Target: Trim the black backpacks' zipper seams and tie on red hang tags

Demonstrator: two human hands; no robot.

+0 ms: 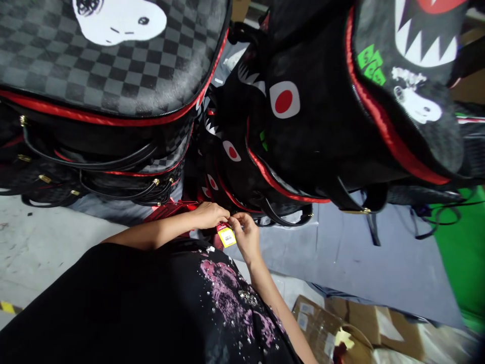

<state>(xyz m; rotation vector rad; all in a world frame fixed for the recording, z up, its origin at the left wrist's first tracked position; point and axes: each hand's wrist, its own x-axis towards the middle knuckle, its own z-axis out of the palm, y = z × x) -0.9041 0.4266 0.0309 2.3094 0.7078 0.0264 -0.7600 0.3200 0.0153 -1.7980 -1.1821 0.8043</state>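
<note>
My left hand (209, 215) and my right hand (246, 233) meet low in the middle of the view, fingers pinched together on a small yellow and red hang tag (226, 235). The tag hangs between the two hands, just under a stack of black backpacks (242, 151) printed with shark teeth and red-and-white eyes. What the tag is tied to is hidden behind my fingers.
A grey checkered bag (113, 65) with red piping and a white cartoon face fills the top left. Another black bag (401, 91) hangs at the top right. A grey-blue sheet (341, 253) lies below, cardboard boxes (341, 323) at the bottom right, something green (466, 253) at the right edge.
</note>
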